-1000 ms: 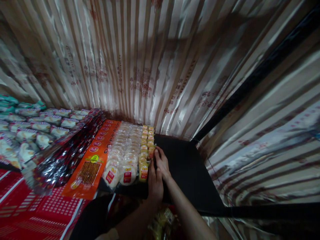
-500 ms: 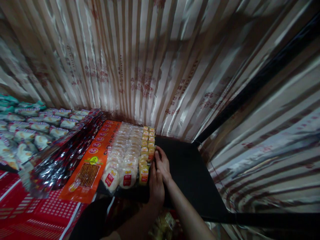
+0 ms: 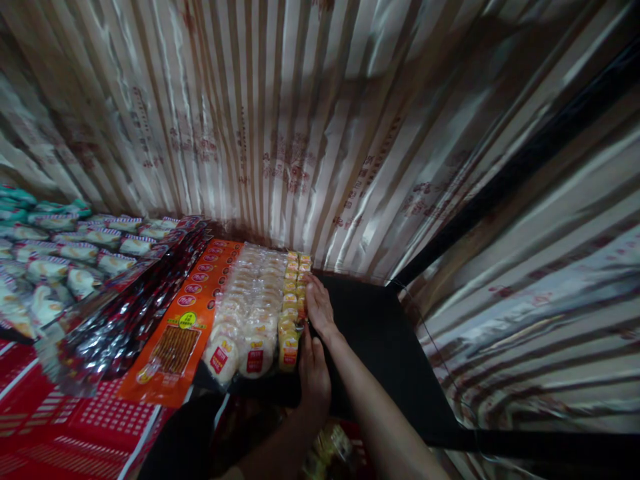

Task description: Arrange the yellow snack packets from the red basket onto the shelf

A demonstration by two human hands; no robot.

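Small yellow snack packets (image 3: pixel 289 323) stand in rows on a black shelf (image 3: pixel 385 353). Flat against the right side of these rows, toward the back, lies my right hand (image 3: pixel 321 308), its fingers stretched out. My left hand (image 3: pixel 315 380) is nearer the front edge, fingers straight and pointing away from me, alongside the front yellow packets. Neither hand grasps a packet. Left of the yellow rows are clear-wrapped round white crackers (image 3: pixel 256 340) in two columns. Beside those lies a long orange bag (image 3: pixel 180 347) with brown sticks showing through its window.
Dark red shiny packs (image 3: pixel 135 320) fan out left of the orange bag, with white packets (image 3: pixel 75 253) farther left. Red plastic baskets (image 3: pixel 90 427) stand below at the front. A striped curtain (image 3: pixel 280 120) hangs behind, and a black pole (image 3: pixel 480 200) slants across the right.
My right hand has slid farther back along the yellow rows. My left hand has stayed almost in place, its fingertips slightly forward. The goods look unmoved.
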